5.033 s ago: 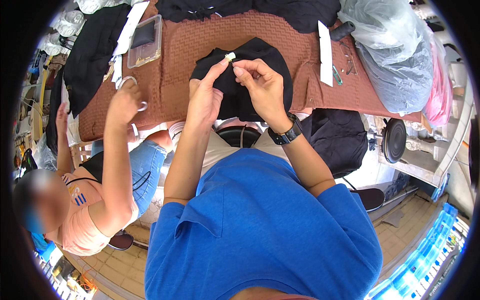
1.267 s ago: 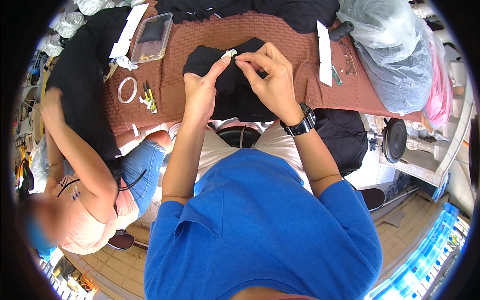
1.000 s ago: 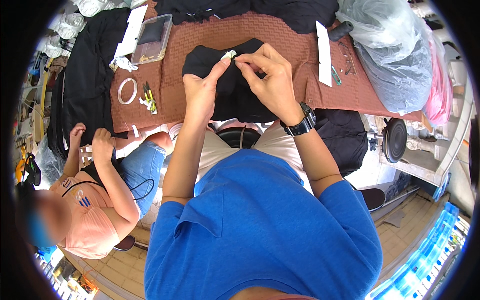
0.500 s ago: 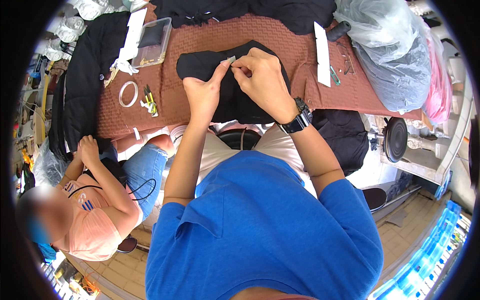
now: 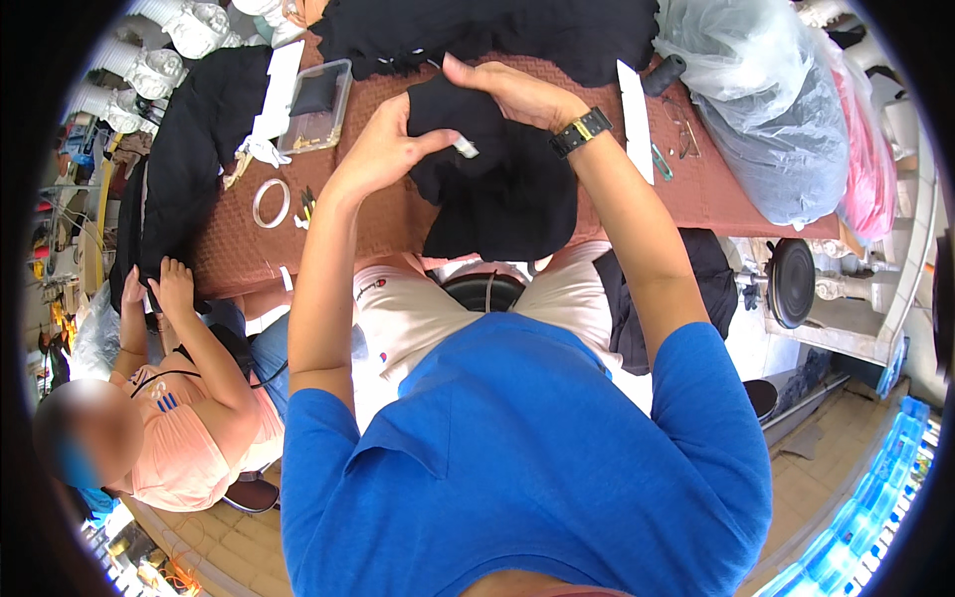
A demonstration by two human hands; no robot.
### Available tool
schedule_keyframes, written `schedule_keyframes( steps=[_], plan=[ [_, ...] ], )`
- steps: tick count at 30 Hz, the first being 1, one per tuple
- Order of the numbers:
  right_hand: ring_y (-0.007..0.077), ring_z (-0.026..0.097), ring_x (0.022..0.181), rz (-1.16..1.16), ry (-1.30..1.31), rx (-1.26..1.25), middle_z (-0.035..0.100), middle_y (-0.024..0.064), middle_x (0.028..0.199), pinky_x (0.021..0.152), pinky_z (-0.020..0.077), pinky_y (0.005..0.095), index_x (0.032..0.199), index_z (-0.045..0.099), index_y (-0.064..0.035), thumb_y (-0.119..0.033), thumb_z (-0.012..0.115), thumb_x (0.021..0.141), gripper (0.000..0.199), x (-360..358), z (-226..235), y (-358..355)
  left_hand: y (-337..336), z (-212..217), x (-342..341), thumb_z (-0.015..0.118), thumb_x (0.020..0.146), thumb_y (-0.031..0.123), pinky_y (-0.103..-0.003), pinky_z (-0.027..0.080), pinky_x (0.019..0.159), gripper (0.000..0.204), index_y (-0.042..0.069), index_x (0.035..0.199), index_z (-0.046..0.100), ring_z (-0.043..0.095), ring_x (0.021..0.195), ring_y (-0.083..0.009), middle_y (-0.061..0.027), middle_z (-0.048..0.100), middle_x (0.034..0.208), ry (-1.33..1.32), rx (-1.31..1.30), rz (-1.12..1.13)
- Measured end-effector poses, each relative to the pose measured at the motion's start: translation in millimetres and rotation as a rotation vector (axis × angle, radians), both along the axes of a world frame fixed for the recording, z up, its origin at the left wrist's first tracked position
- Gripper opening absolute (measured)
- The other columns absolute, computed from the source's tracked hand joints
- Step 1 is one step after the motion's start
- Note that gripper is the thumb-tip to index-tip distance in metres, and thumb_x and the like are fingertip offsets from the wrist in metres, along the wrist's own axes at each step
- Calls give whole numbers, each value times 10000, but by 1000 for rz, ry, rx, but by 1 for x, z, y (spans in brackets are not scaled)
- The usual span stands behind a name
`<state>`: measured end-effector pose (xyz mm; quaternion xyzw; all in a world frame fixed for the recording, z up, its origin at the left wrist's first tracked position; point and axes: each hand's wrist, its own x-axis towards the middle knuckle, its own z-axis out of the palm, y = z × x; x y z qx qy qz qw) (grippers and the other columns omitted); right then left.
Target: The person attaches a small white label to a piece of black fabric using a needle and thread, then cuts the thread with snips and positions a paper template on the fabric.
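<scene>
A black cloth piece (image 5: pixel 502 199) is lifted and bunched between my hands, its lower part hanging over the table's near edge. My left hand (image 5: pixel 390 149) grips its left side, thumb on top and the other fingers hidden behind the cloth. A small white label (image 5: pixel 465 148) shows on the cloth at my left thumb tip. My right hand (image 5: pixel 522 95), below a black wristwatch (image 5: pixel 580 132), curls around the cloth's far right side. Its thumb points left along the top, while its other fingers are partly hidden.
A brown-covered table (image 5: pixel 373 214) holds a clear plastic box (image 5: pixel 333 119), a tape ring (image 5: pixel 271 203), small snips (image 5: pixel 307 207), a white strip (image 5: pixel 635 119), a black thread spool (image 5: pixel 665 75) and a green safety pin (image 5: pixel 661 161). Plastic bags (image 5: pixel 766 119) stand right. A person (image 5: pixel 204 418) sits left, handling black fabric.
Both hands have moved apart from a fingertip pinch at the label. The cloth is now raised and folded, with my right hand farther up and around its far side.
</scene>
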<state>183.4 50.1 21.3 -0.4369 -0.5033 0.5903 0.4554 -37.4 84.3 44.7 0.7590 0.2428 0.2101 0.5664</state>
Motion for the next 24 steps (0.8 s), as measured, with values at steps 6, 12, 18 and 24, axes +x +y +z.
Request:
schedule_keyframes(
  steps=[6,12,18,24],
  plan=[
    [91,694,835,-258,-72,150,747,39,989,737,574,257,1087,719,10,-290,747,954,329,-1,7,14,26,-18,-2,787,806,54,-362,537,778,230,-10,964,633,676,831,-183,-78,702,879,64,654,497],
    [181,618,874,-322,-509,657,632,77,887,787,485,302,1023,715,32,-136,744,923,198,-31,19,-23,-24,-48,-12,528,999,604,-357,581,817,635,-9,1079,672,708,834,-217,-132,704,945,-260,-524,452],
    [265,549,950,101,-676,685,565,74,987,838,465,384,1010,745,-61,-243,842,770,316,-98,-12,-113,-34,-72,-32,524,1051,349,-412,609,828,368,30,1159,671,715,994,-245,-143,724,1108,-268,-1053,346],
    [237,625,846,-349,-431,483,608,99,924,743,514,349,954,701,-18,-98,797,821,182,-76,-15,-118,-56,-78,-40,546,1039,291,-390,575,944,393,-11,1283,610,706,1061,-253,-148,706,1201,-481,-1233,303]
  ],
)
